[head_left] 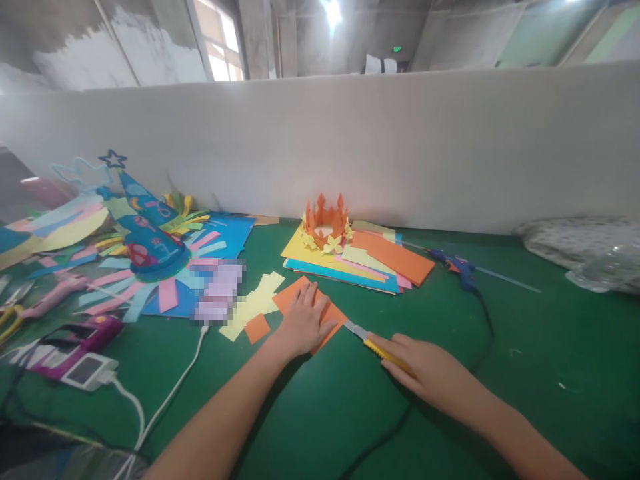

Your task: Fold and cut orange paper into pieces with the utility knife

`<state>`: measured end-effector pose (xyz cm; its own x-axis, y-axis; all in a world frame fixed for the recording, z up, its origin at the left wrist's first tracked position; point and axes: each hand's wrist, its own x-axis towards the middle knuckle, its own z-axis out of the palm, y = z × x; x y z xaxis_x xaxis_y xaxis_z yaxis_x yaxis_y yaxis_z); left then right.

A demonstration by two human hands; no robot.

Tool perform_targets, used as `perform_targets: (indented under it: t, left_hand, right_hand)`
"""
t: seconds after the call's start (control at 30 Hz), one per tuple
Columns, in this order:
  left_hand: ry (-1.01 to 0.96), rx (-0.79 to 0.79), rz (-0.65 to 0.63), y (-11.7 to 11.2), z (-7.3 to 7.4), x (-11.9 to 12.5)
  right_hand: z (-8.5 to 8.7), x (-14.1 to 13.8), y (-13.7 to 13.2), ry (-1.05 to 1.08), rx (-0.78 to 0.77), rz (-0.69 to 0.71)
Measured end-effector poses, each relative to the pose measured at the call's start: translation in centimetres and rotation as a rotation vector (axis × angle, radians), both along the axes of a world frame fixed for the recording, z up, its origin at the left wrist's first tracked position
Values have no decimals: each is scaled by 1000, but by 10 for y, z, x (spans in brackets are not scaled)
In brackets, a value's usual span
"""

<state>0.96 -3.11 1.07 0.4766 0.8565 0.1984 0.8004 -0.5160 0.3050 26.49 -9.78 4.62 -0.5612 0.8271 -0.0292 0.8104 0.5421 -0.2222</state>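
My left hand point(306, 320) lies flat with its fingers spread on an orange sheet of paper point(334, 317), pressing it against the green table. In my right hand point(417, 363) is a yellow utility knife point(385, 352), my fingers wrapped round its handle. Its metal blade points left and meets the right corner of the orange sheet. Left of the sheet lie a small orange paper square point(257, 329) and pale yellow paper pieces point(257, 301). Behind my left hand, an orange paper crown point(327, 223) with yellow flowers stands on a stack of coloured paper point(345, 272).
A blue glue gun point(463, 268) lies at right, its dark cord crossing the table. At left stand blue cone hats point(153, 243) among paper strips, with a pink glue gun point(57, 295), scissors point(13, 313) and a power strip point(65, 357). A white partition point(425, 147) borders the back.
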Motion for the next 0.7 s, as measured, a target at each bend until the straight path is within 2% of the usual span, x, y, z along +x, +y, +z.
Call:
perform_targets:
  t: [0.13,0.33,0.7]
  left_hand:
    - [14,0,18,1,-4,-1]
    - [35,15,25,0,-1,-1]
    - [75,-51,95,3,-7,1]
  right_hand:
    - [2,1,-1,-26,-26,-8]
    - [8,2,2,-53,-48,-19]
    - [12,7,5,-18,-46,-10]
